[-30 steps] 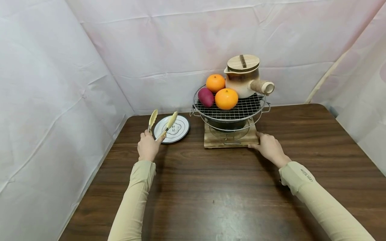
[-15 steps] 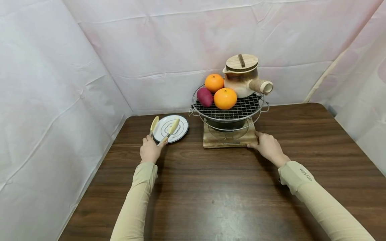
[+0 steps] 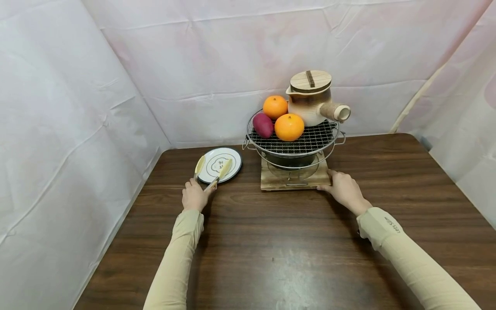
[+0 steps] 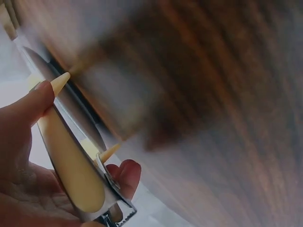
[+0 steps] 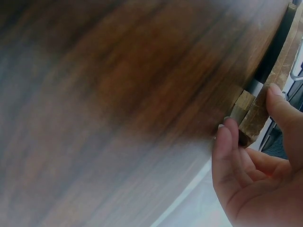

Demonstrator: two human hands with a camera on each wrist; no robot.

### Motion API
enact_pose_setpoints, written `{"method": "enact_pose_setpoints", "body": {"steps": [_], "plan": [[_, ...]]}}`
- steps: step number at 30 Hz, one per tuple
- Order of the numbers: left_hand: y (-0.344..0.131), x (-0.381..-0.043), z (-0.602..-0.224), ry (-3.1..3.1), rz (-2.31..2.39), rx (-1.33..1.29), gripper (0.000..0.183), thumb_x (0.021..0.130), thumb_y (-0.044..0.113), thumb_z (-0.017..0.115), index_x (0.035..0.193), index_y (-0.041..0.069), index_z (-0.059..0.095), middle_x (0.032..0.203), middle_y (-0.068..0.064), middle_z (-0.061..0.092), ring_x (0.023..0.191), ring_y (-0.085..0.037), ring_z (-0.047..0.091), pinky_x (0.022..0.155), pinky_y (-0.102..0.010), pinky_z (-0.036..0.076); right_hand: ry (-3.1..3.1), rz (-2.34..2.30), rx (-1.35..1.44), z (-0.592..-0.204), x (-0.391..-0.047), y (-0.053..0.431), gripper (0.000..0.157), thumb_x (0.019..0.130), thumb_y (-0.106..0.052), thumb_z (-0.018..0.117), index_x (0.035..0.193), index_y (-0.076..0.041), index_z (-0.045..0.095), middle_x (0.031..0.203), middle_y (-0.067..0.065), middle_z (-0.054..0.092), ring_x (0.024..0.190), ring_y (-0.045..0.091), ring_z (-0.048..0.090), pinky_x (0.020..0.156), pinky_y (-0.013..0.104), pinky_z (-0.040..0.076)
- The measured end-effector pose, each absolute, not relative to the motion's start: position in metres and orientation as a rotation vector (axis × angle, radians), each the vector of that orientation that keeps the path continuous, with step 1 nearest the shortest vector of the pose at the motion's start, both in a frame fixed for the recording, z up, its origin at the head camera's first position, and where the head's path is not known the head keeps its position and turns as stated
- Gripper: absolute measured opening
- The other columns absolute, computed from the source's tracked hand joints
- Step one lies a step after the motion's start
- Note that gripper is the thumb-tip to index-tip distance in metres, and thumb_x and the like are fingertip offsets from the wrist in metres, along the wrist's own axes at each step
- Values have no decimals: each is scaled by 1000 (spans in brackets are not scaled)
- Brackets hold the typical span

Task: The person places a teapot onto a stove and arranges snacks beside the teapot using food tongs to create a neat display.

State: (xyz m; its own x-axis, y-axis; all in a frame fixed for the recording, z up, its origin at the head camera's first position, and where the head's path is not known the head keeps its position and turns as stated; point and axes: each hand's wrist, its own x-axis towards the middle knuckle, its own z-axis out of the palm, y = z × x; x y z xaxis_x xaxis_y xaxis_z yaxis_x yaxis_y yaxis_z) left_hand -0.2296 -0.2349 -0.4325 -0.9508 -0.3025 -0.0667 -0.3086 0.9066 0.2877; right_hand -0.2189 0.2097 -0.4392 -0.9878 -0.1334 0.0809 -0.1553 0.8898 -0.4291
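In the head view, my left hand [image 3: 194, 197] holds a pair of tongs [image 3: 224, 168] with cream-coloured tips spread apart. Those tips lie low over a white plate [image 3: 234, 157] with a dark rim; whether they touch it I cannot tell. The left wrist view has the thumb against one cream handle [image 4: 73, 161] of the tongs, the fingers round the other side. My right hand [image 3: 344, 189] grips the right front corner of a wooden base board [image 3: 273, 182]. Seen from the right wrist, the thumb presses the board's [image 5: 262, 111] upper face, with fingertips at its edge and underside.
On the board stands a round stove with a wire grill rack [image 3: 320, 140]. It bears two oranges [image 3: 289, 127], a purple sweet potato [image 3: 263, 125] and a lidded clay pot [image 3: 308, 110] whose handle juts right. Pale curtains [image 3: 217, 60] hang behind the brown table [image 3: 248, 249].
My left hand has shifted slightly right and nearer, and the tongs' tips have dropped toward the plate. The right hand stays at the board's corner, with the stove and its load unmoved.
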Motion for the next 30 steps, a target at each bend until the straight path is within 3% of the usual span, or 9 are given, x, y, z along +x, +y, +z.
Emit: {"method": "enact_pose_setpoints", "body": {"steps": [12, 23, 30], "plan": [[-233, -230, -431, 3034, 456, -509, 100, 89, 55, 60, 148, -12, 14, 144, -34, 32, 127, -50, 40, 104, -53, 41, -3001, 693, 224, -438, -218, 209, 71, 85, -39, 71, 133, 10, 50, 123, 36, 58, 106, 53, 59, 81, 61, 49], [-242, -226, -438, 3103, 732, -556, 84, 87, 52, 65, 133, -10, 31, 125, -34, 42, 111, -53, 47, 98, -56, 41, -2985, 685, 241, -439, -217, 208, 69, 85, -39, 72, 130, 10, 52, 120, 35, 60, 103, 52, 60, 79, 60, 50], [-256, -227, -434, 3094, 724, -664, 90, 88, 51, 62, 138, -13, 23, 130, -36, 38, 112, -51, 45, 99, -55, 40, -2978, 680, 244, -440, -218, 210, 68, 84, -38, 72, 129, 10, 53, 118, 36, 60, 101, 52, 61, 78, 60, 50]]}}
